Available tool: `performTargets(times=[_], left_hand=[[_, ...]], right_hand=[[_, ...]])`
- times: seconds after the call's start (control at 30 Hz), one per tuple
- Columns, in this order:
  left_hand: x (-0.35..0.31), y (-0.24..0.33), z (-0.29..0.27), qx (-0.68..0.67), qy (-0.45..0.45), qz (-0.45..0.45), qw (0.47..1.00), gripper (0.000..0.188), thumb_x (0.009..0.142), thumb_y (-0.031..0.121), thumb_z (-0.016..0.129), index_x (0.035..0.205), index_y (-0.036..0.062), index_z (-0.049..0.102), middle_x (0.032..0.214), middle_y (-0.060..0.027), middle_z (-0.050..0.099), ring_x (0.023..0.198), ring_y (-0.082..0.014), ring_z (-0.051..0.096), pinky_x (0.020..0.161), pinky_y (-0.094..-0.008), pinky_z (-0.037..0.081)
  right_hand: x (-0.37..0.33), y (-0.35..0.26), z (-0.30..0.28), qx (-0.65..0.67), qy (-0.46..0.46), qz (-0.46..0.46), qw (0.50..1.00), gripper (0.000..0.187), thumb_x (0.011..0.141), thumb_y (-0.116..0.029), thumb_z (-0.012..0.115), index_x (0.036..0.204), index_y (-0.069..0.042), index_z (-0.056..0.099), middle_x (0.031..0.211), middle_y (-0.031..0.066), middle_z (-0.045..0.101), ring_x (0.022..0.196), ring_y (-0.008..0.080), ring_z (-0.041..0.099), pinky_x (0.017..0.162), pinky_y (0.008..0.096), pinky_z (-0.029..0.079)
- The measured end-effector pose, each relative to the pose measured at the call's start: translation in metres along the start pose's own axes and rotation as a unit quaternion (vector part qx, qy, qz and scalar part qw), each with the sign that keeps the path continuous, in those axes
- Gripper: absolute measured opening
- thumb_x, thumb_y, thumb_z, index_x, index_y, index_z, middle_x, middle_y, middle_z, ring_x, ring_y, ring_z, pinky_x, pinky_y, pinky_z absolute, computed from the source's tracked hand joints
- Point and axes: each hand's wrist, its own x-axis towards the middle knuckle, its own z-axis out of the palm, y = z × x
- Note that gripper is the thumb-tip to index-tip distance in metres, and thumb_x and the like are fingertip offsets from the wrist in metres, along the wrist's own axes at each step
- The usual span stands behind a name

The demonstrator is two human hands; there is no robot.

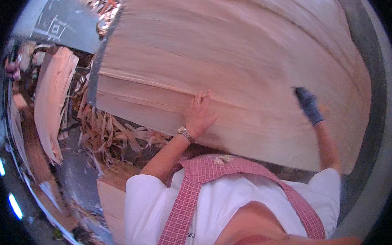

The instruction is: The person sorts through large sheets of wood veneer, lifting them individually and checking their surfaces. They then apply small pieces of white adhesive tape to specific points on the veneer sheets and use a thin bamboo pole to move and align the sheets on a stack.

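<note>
A wide sheet of pale wood veneer (237, 55) with long ripples lies in front of me, over a table. My left hand (201, 115), bare and with a metal-band watch (186, 133) at the wrist, presses on the veneer beside a raised crease. Its fingers are spread and hold nothing. Farther right, my right hand (309, 105) wears a blue-grey glove and is over the sheet. Its fingers look drawn together, with a dark tip at their front end; whatever they hold is too small and blurred to name.
Torn veneer strips (113, 135) are heaped below the sheet's left edge. A stack of narrow veneer pieces (55, 102) stands at the far left. Behind it is a grey panel (65, 25) with white marks. More wood (114, 200) lies by my left elbow.
</note>
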Motion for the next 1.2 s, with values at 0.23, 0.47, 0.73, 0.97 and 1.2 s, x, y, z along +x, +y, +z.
performTargets(times=[0.23, 0.47, 0.73, 0.97, 1.2], left_hand=[[0.107, -0.251, -0.147, 0.179, 0.264, -0.073, 0.945, 0.05, 0.087, 0.026, 0.062, 0.128, -0.0008, 0.052, 0.136, -0.0191, 0.05, 0.126, -0.0325, 0.047, 0.104, -0.0472, 0.038], [0.127, -0.346, -0.195, 0.145, 0.252, -0.069, 0.954, 0.057, 0.083, 0.031, 0.068, 0.128, 0.0008, 0.051, 0.133, -0.0142, 0.053, 0.109, -0.031, 0.053, 0.094, -0.0413, 0.045], [0.126, -0.367, -0.206, 0.228, 0.19, -0.098, 0.95, 0.062, 0.082, 0.033, 0.069, 0.134, 0.0051, 0.049, 0.138, -0.0114, 0.049, 0.112, -0.0321, 0.051, 0.098, -0.0417, 0.043], [0.133, -0.314, -0.223, 0.227, 0.088, -0.147, 0.959, 0.055, 0.085, 0.031, 0.068, 0.13, 0.0048, 0.051, 0.136, -0.0156, 0.049, 0.113, -0.035, 0.052, 0.099, -0.0441, 0.043], [0.12, -0.112, -0.1, 0.092, -0.061, -0.009, 0.994, 0.057, 0.078, 0.02, 0.074, 0.13, 0.0076, 0.053, 0.142, -0.0223, 0.044, 0.126, -0.0424, 0.045, 0.101, -0.0485, 0.043]], right_hand=[[0.276, -0.44, -0.052, 0.185, 0.1, -0.205, 0.956, 0.015, 0.096, -0.023, 0.049, 0.092, -0.009, 0.053, 0.073, 0.0175, 0.063, 0.065, 0.0388, 0.063, 0.053, 0.0508, 0.046], [0.451, -0.66, -0.063, 0.095, 0.07, -0.255, 0.96, 0.02, 0.093, -0.023, 0.05, 0.106, -0.007, 0.048, 0.077, 0.0174, 0.067, 0.067, 0.0382, 0.066, 0.052, 0.05, 0.049], [0.419, -0.636, -0.059, 0.047, -0.004, -0.228, 0.973, 0.02, 0.093, -0.022, 0.049, 0.109, -0.009, 0.051, 0.079, 0.016, 0.069, 0.07, 0.035, 0.069, 0.053, 0.0493, 0.051], [0.246, -0.443, -0.028, 0.062, -0.071, -0.104, 0.99, 0.024, 0.096, -0.025, 0.045, 0.114, -0.009, 0.047, 0.075, 0.014, 0.068, 0.065, 0.0325, 0.069, 0.046, 0.0504, 0.049], [0.158, -0.336, 0.002, 0.053, -0.011, -0.082, 0.995, 0.023, 0.096, -0.022, 0.045, 0.117, -0.013, 0.051, 0.082, 0.0141, 0.068, 0.069, 0.0287, 0.069, 0.048, 0.0463, 0.05]])
